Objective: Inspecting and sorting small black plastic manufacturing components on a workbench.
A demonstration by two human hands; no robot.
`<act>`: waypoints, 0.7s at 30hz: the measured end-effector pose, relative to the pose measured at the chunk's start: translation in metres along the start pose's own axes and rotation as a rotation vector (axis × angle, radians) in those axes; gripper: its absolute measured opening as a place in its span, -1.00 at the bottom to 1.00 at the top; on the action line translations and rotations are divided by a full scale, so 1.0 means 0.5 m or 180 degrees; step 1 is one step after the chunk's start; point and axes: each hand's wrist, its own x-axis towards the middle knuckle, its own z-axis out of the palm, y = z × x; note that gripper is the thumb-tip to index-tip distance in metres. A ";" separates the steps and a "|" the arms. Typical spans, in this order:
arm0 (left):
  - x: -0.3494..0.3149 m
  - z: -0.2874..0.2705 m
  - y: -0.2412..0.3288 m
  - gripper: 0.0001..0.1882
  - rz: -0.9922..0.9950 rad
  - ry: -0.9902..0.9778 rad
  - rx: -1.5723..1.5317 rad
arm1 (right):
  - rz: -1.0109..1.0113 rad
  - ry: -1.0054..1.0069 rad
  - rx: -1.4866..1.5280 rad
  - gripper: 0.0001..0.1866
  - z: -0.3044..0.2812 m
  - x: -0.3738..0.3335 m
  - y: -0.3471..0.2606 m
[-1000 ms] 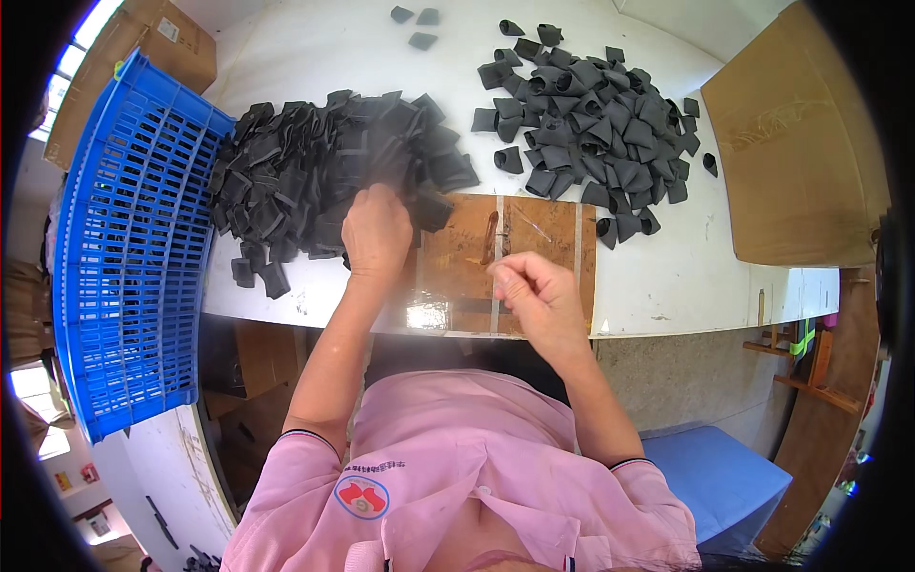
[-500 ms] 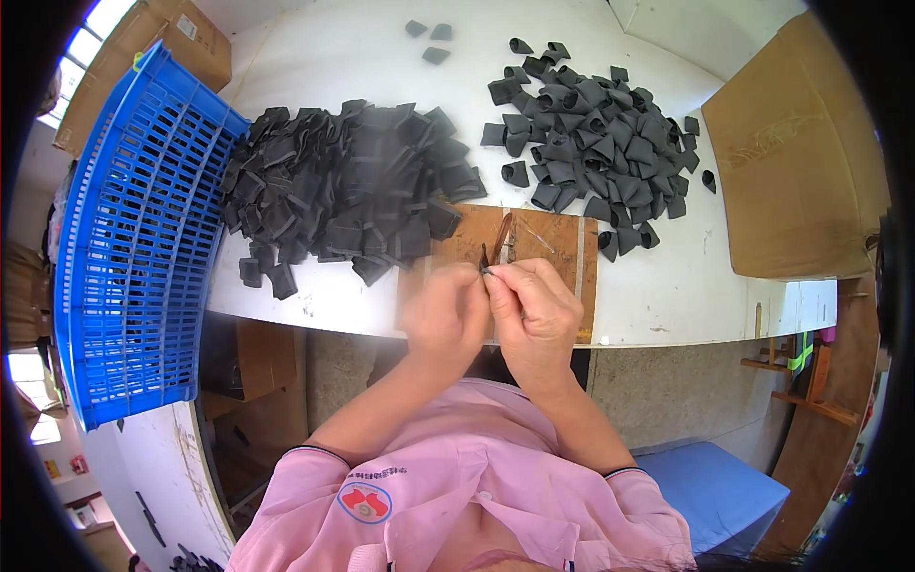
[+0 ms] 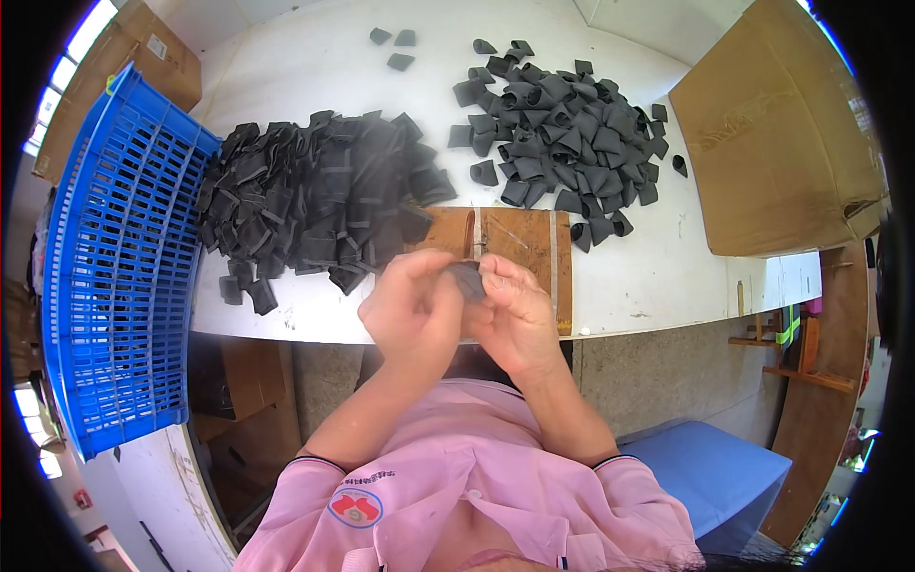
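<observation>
Just above the table's front edge, my left hand (image 3: 412, 307) and my right hand (image 3: 516, 313) meet around one small dark grey fabric piece (image 3: 466, 280). Both hands grip it between thumb and fingers, and part of it is covered by them. Under and beyond the hands lies a brown board (image 3: 534, 243), with a thin reddish-brown strip (image 3: 470, 229) standing up near its middle. A heap of flat, dark fabric pieces (image 3: 324, 195) spreads to the left of the board. To the right and farther back is a heap of grey curled, sleeve-like pieces (image 3: 581, 133).
A blue plastic basket (image 3: 119, 276) stands tilted at the table's left side. Cardboard boxes sit at the right (image 3: 772, 133) and back left (image 3: 157, 57). Three loose grey pieces (image 3: 401, 62) lie far back on the white table (image 3: 286, 81). A blue-covered seat (image 3: 705, 477) is below right.
My hands have turned and opened around the fabric piece, so more of it shows now. The whole view has shifted slightly, and the heaps look the same.
</observation>
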 end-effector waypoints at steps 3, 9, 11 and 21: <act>0.043 -0.009 0.023 -0.87 -0.1443 -0.0269 -0.2369 | 0.0091 0.0085 -0.0982 -0.81 0.027 -0.001 -0.040; 0.108 -0.048 0.037 -0.72 -0.2362 -0.1797 -0.5580 | -0.0331 -0.0422 -0.2776 -0.72 0.115 0.065 -0.116; 0.114 -0.036 0.024 -0.77 -0.2515 -0.1265 -0.4824 | -0.0074 -0.0465 -0.2514 -0.73 0.035 0.090 -0.100; 0.105 -0.010 0.025 -0.66 0.0725 -0.0480 -0.1341 | -0.1657 0.0076 -0.3720 -0.76 0.049 0.050 -0.091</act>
